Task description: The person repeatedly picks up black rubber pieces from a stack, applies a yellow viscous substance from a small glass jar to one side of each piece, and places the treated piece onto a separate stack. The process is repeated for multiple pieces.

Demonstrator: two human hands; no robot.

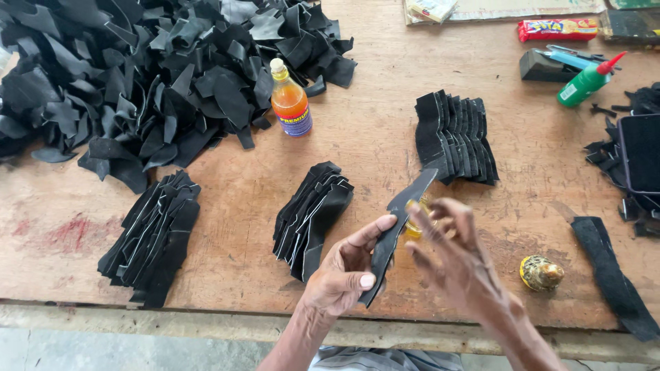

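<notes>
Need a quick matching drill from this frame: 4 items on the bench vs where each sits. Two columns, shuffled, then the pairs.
Things:
1. orange-liquid bottle
2. green squeeze bottle
3. black strip
4. gold crumpled lump

Places:
A. on the table to the right of the right hand
B. pinched in the left hand
C. at the edge of the big scrap heap
D. far right, leaning on a dark block

Pairs: 1-C, 2-D, 3-B, 4-A
</notes>
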